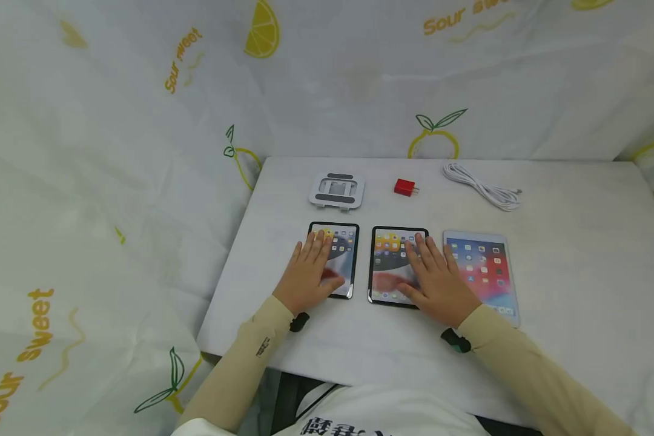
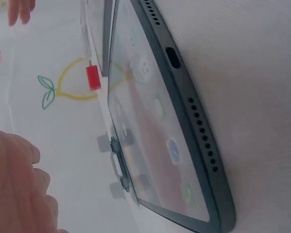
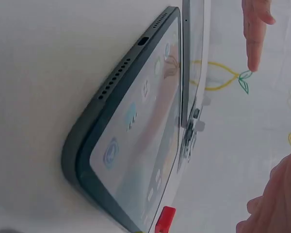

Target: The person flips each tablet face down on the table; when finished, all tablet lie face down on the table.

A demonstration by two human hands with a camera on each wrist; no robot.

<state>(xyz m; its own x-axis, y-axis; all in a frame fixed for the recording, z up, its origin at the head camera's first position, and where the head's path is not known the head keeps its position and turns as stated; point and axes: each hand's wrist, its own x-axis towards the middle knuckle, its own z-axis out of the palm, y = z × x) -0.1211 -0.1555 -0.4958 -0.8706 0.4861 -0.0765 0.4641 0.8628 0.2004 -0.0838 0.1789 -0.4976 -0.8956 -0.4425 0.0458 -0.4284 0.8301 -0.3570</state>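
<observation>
Three tablets lie in a row, screens lit. My left hand (image 1: 306,272) is over the left black-framed tablet (image 1: 346,260), its fingers straight. Over the middle black-framed tablet (image 1: 386,260), my right hand (image 1: 440,290) stretches out flat, partly covering the white-framed tablet (image 1: 482,266) as well. In the left wrist view a gap shows between the left hand (image 2: 14,189) and the tablet (image 2: 150,121). The right wrist view likewise has the right hand (image 3: 276,194) apart from the tablet screen (image 3: 140,131), which reflects it. Neither hand holds anything.
Behind the tablets lie a white folding stand (image 1: 338,198) with grey pads, a red plug adapter (image 1: 405,187) and a coiled white cable (image 1: 485,188). The white table (image 1: 578,272) ends at a patterned cloth (image 1: 349,79) along the back and left.
</observation>
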